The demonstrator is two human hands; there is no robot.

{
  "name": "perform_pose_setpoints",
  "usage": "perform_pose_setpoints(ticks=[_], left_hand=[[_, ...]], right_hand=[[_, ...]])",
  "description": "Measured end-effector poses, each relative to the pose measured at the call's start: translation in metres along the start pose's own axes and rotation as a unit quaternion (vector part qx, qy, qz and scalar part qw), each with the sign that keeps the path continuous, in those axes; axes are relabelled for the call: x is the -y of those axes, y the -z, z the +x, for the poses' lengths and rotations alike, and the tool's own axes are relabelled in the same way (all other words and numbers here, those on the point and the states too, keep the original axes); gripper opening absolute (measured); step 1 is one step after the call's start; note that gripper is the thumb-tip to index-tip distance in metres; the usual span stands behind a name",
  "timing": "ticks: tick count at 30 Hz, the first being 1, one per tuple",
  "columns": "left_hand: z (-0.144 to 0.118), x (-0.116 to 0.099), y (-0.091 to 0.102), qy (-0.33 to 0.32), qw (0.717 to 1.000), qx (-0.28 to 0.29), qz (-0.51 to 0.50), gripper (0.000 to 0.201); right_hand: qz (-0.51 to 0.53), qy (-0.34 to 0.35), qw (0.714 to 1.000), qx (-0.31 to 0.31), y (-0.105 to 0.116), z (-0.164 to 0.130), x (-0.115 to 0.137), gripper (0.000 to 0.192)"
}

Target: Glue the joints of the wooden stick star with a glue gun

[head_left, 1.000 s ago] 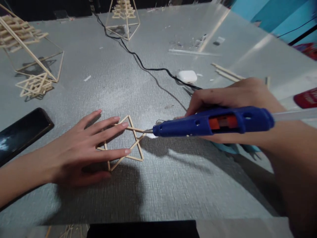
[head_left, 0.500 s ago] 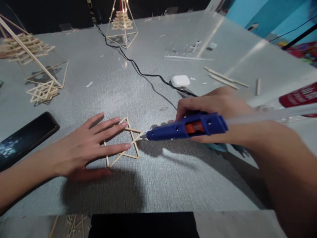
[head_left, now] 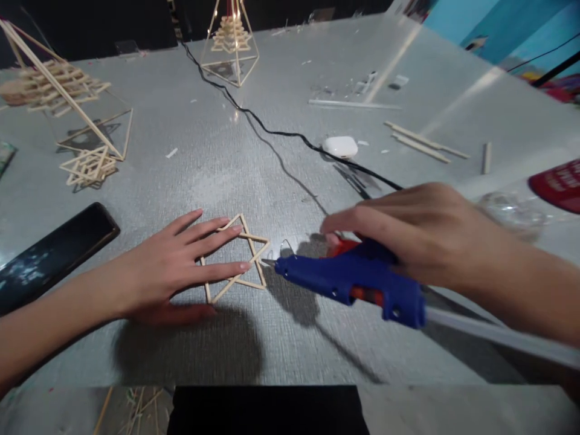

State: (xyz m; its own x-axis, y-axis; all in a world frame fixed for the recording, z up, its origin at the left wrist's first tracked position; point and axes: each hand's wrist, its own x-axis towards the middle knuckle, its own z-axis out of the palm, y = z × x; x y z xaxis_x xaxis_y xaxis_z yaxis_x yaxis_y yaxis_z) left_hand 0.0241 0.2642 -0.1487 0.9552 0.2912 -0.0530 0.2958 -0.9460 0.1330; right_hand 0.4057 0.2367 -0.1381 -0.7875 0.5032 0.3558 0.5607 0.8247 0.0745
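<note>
Right hand (head_left: 421, 232) is closed around one blue glue gun (head_left: 353, 281), fingers curled over the top of its body and the index finger stretched forward along it. That gun lies nearly level, its long axis running from lower right to upper left, with the metal nozzle pointing left at the right-hand tip of a single stick star (head_left: 238, 260). The nozzle tip sits just beside that tip; whether it touches cannot be told. One clear glue stick (head_left: 498, 335) trails out of the gun's back end toward the lower right.

Left hand (head_left: 167, 272) lies flat and spread wide, palm down, holding nothing but pressing the star against the grey table (head_left: 290, 338); two fingers cross its upper and lower sticks, the thumb rests on the table below. The forearm comes in from the lower left.

Further out, one black phone (head_left: 54, 254) lies left of that arm. Two stick pyramids stand at the far side, one (head_left: 67, 103) at far left and one (head_left: 231, 42) at top centre, with a small flat stick stack (head_left: 88, 167) by the left one. One black cable (head_left: 272, 130) runs past a white earbud case (head_left: 339, 146), and three loose sticks (head_left: 426, 145) lie at far right.
</note>
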Motion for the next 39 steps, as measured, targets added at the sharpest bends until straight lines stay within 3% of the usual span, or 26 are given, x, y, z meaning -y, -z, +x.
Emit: perform_pose_setpoints(ticks=[2, 5, 15, 39], left_hand=[[0.0, 0.001, -0.001, 0.0, 1.0, -0.001, -0.004, 0.076], [0.001, 0.002, -0.003, -0.003, 1.0, -0.005, -0.008, 0.077], [-0.001, 0.0, -0.003, 0.002, 1.0, -0.003, -0.013, 0.074], [0.0, 0.0, -0.006, 0.005, 1.0, -0.012, -0.024, 0.073]], right_hand=[[-0.037, 0.047, 0.995, -0.076, -0.01, -0.01, 0.003, 0.014], [-0.037, 0.057, 0.992, -0.102, -0.023, -0.02, 0.007, 0.01], [-0.084, 0.051, 0.991, -0.086, -0.025, -0.021, 0.01, 0.012], [-0.071, 0.022, 0.995, -0.062, -0.032, -0.021, 0.011, 0.018]])
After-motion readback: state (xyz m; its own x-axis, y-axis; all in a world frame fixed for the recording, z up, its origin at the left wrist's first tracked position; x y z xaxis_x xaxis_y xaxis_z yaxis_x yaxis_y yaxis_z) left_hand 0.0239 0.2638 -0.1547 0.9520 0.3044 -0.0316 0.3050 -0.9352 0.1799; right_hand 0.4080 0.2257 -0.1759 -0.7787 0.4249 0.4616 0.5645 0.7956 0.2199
